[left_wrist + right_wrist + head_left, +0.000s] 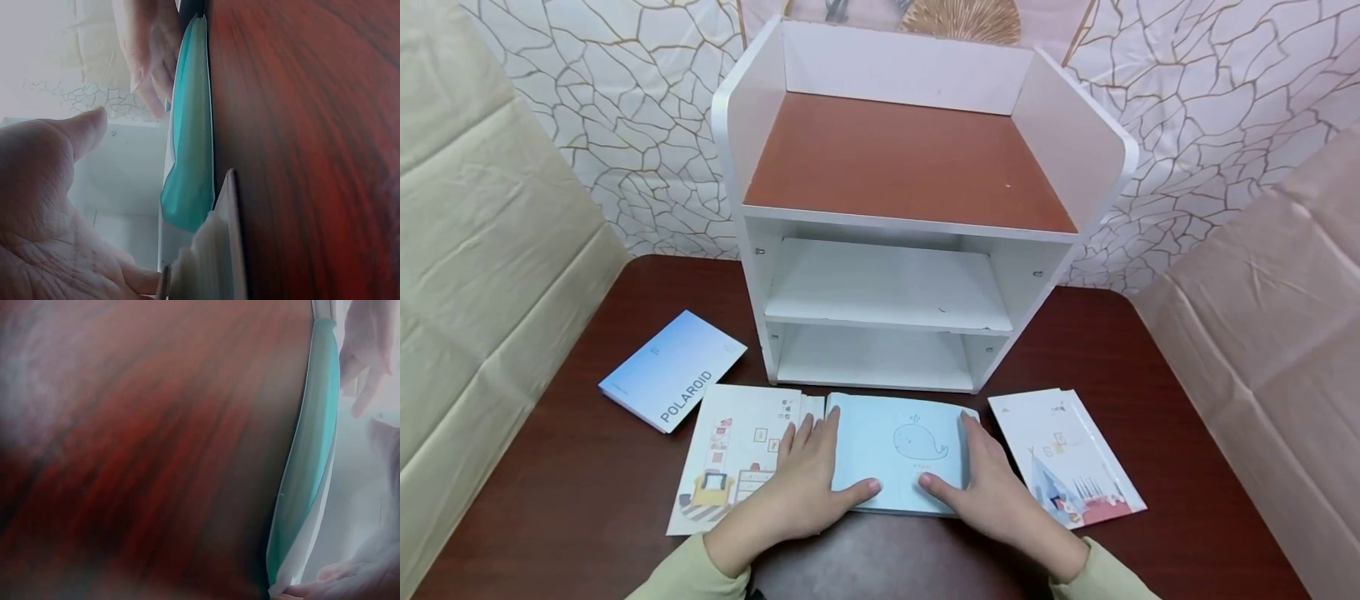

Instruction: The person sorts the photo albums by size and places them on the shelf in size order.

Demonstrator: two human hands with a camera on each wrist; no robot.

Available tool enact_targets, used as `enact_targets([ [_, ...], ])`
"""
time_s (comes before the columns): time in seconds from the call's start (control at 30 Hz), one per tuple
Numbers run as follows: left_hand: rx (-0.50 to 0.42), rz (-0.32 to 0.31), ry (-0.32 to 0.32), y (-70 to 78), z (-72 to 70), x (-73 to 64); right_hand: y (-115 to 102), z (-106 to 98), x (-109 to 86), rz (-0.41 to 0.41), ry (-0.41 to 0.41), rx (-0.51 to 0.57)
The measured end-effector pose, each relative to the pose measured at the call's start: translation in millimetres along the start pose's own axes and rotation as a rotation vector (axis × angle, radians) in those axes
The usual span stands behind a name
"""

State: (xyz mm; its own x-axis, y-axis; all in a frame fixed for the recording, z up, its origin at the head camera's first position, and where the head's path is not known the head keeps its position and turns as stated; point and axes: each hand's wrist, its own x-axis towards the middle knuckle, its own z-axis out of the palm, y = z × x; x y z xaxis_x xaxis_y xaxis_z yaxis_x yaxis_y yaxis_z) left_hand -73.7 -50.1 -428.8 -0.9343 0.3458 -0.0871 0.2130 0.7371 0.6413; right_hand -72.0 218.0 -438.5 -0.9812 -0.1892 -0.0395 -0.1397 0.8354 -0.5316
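Note:
A light blue photo album (891, 446) with a whale drawing on its cover lies flat between my two hands. My left hand (808, 479) is at its left side, fingers spread and fairly straight, the thumb pointing in over the cover. Those fingers overlap a white album (737, 450) with a yellow armchair picture. On the other side, my right hand (992, 483) has its fingertips along the right edge, its thumb also over the cover. In the left wrist view the album's teal page edges (190, 137) show, with the left palm raised beside them.
A blue gradient album (673, 367) marked POLAROID lies at the left. Right of my right hand is another white album (1060, 458) with a tent picture. Behind the albums stands a white shelf unit (880, 354) with a brown top on the dark red table (1195, 467).

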Motion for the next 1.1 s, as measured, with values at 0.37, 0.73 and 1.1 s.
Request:
enact_targets([
  [0.37, -0.159, -0.055, 0.018, 4.0, -4.0, -0.3, 0.2, 0.2, 2.3, -0.002, 0.012, -0.037],
  [0.73, -0.355, -0.067, 0.147, 10.0, -13.1, 1.7, 0.8, 0.8, 3.3, 0.034, 0.011, -0.028],
  [1.1, -0.582, 0.005, 0.095, 14.0, -8.0, 4.6, -1.2, 3.1, 1.8, 0.018, -0.009, -0.003],
])
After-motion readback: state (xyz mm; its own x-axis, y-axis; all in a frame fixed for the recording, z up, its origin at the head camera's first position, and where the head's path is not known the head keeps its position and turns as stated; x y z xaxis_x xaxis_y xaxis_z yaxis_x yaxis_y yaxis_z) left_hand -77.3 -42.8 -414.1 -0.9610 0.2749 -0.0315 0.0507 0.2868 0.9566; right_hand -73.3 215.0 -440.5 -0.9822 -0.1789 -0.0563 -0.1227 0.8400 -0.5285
